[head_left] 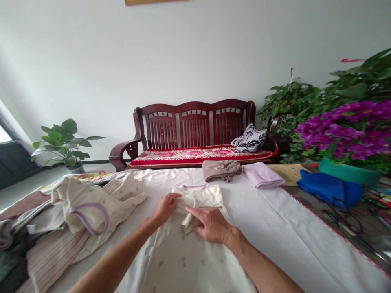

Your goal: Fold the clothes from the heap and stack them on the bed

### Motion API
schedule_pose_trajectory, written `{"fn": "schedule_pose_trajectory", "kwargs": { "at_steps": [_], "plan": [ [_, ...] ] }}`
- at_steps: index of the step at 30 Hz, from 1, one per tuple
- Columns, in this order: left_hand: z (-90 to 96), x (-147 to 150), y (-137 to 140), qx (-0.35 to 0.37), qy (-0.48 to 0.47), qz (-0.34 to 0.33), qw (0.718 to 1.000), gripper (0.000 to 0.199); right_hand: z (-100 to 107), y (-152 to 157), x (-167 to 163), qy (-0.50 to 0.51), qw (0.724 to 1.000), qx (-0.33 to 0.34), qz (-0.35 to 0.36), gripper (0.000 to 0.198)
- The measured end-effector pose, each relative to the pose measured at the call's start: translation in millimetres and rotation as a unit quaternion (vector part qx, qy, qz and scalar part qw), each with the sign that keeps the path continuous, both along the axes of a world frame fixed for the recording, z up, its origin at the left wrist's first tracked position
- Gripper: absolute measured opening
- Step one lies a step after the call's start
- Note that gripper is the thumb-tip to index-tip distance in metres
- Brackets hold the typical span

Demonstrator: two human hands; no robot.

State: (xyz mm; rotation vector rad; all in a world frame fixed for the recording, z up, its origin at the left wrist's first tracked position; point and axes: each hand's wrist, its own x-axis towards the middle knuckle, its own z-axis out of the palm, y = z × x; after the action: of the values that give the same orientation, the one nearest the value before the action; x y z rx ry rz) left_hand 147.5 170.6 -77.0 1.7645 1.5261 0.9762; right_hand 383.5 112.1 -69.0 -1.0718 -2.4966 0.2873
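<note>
A cream long-sleeved shirt [195, 260] with small faded prints and a lilac neckline is spread on the white cloth in front of me, its neck end pointing away. One sleeve lies folded inward across the upper part. My left hand [167, 206] is closed on the shirt's left shoulder edge, fingertips pinching the fabric. From the right, my right hand [212, 224] lies over the folded sleeve, with the index finger stretched to the left and the thumb below, the sleeve fabric between them. Its other fingers are partly hidden.
Beyond the shirt sit a folded taupe garment [221, 170] and a folded lilac cloth [263, 175]. Rumpled clothes [88, 207] are heaped at left. At right are a blue cloth [330, 188], scissors [342, 219] and a flowerpot [348, 171]. A wooden bench [195, 126] stands behind.
</note>
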Motion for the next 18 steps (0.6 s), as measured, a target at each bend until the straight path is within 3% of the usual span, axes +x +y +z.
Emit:
{"fn": "schedule_pose_trajectory", "kwargs": {
  "at_steps": [4,6,8,10,12,14,15,16,18],
  "plan": [
    [-8.9,-0.9,-6.6,0.080,0.141,-0.073,0.984,0.043,-1.9,1.8,-9.4,-0.011,1.000,-0.016,-0.017,0.026],
    [-13.9,-2.4,-7.8,0.094,0.179,-0.085,0.976,0.047,-3.1,10.2,-4.2,0.067,0.996,-0.032,-0.045,0.021],
    [-19.9,-4.3,-9.6,0.101,0.217,-0.081,0.967,0.050,-3.4,23.5,7.8,0.197,0.974,-0.070,-0.089,0.019],
    [-26.1,-5.8,-12.4,0.103,0.254,-0.070,0.959,0.052,-3.9,39.7,24.8,0.345,0.914,-0.142,-0.159,0.022],
    [-31.0,-6.9,-14.9,0.098,0.287,-0.062,0.951,0.055,-5.3,55.3,43.7,0.463,0.818,-0.242,-0.241,0.030],
    [-32.4,-8.1,-15.4,0.081,0.309,-0.062,0.946,0.058,-7.4,66.9,61.0,0.525,0.726,-0.332,-0.296,0.038],
    [-31.4,-9.0,-14.2,0.073,0.313,-0.064,0.945,0.058,-8.3,70.5,67.8,0.536,0.698,-0.364,-0.305,0.041],
    [-29.4,-10.0,-12.1,0.069,0.310,-0.068,0.946,0.056,-9.1,72.8,73.1,0.533,0.689,-0.386,-0.304,0.044],
    [-22.7,-12.0,-4.8,0.072,0.283,-0.071,0.954,0.048,-10.1,74.1,78.8,0.495,0.713,-0.398,-0.297,0.051]
  ]
}}
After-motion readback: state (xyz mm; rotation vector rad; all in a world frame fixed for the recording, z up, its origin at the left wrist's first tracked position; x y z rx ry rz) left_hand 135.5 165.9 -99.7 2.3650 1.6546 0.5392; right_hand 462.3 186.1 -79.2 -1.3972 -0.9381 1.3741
